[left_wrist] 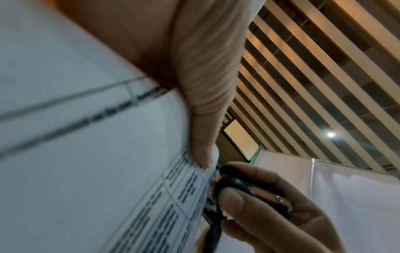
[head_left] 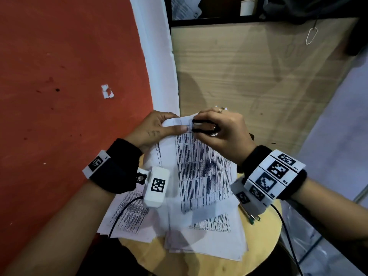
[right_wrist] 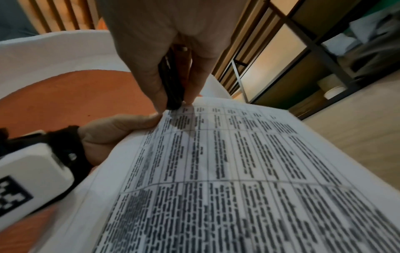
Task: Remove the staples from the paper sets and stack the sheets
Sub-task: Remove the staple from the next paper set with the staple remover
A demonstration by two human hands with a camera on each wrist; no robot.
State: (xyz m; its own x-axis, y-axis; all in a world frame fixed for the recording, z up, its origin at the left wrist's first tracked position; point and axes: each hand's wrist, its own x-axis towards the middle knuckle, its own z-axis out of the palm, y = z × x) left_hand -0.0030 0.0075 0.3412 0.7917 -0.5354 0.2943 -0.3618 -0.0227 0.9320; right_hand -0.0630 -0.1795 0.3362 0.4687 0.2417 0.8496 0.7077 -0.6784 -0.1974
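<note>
Paper set (head_left: 201, 168) held up above round wooden stool (head_left: 264, 242): white sheets, dense black table print, top corner curled. We pinch that corner with left hand (head_left: 153, 129), thumb flat on top. Our right hand (head_left: 221, 130) clamps black staple remover (head_left: 203, 127) between thumb and fingers, tip touching same corner. Loose printed sheets (head_left: 209, 238) lie on stool, below held set.
</note>
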